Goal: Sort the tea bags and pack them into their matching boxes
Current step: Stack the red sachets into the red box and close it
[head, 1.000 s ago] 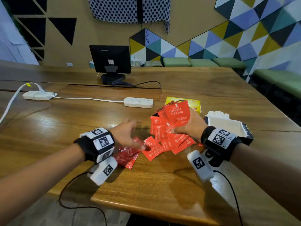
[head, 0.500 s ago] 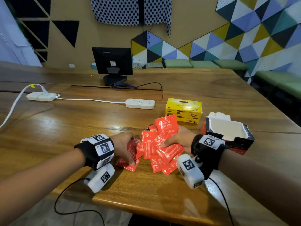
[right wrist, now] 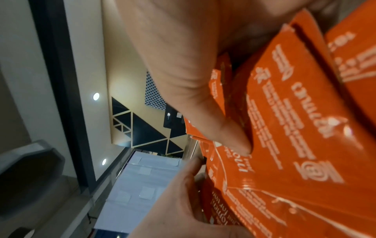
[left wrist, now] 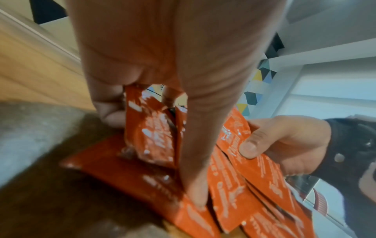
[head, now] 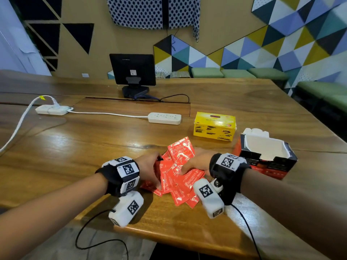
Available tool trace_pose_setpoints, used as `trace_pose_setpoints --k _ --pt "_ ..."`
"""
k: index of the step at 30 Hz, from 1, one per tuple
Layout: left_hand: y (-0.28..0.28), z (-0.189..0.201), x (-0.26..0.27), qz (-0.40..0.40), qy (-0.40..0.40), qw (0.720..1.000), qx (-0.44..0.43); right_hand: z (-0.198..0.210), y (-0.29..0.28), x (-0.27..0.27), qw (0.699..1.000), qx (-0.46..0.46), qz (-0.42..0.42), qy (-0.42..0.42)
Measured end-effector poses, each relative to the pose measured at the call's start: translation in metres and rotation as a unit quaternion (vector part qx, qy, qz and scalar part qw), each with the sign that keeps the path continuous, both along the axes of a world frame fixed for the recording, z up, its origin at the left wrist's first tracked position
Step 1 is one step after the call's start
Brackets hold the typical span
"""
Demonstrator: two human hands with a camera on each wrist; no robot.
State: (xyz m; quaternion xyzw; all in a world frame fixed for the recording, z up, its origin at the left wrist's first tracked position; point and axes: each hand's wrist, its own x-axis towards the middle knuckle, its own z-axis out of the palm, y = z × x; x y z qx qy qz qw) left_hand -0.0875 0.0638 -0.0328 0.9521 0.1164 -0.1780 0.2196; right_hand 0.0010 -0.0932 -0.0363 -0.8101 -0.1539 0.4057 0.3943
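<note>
Both hands work a heap of red tea bag sachets lying on the wooden counter near its front edge. The right hand grips a fanned bundle of the sachets, thumb pressed on top and fingers curled beneath, as its wrist view shows. The left hand pinches a couple of sachets between thumb and fingers, holding them upright against the bundle while others lie flat under it. Just beyond the heap stands a closed yellow box. To the right of the heap, beside the right wrist, sits an open red and black box with a white inside. Farther back on the counter lie two white power strips and a dark monitor.
</note>
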Motion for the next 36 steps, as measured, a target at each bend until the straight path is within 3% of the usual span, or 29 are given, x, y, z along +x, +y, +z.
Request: trace_pose_setpoints --k 7,14,17,23,29,36 --pt "-0.005 -0.001 -0.001 0.008 -0.022 0.994 -0.109 -0.006 -0.005 0.01 0.999 0.031 -0.021 -0.037" --pt "-0.017 0.001 0.007 0.033 -0.023 0.946 -0.322 -0.009 -0.024 0.016 0.997 0.063 -0.033 -0.029" --pt "-0.026 0.0 0.012 0.014 -0.047 0.946 -0.321 -0.005 -0.029 0.013 0.995 0.085 -0.035 -0.046" --pt "-0.032 0.003 0.022 0.013 -0.134 0.949 -0.285 0.01 -0.04 0.01 0.976 0.133 -0.048 -0.166" --pt "-0.038 0.014 0.034 0.001 -0.272 0.935 -0.227 0.025 -0.046 0.017 0.962 0.188 -0.072 -0.183" --pt "-0.036 -0.013 0.035 -0.076 -0.228 0.951 -0.195 0.001 -0.054 0.009 0.97 0.14 -0.03 -0.196"
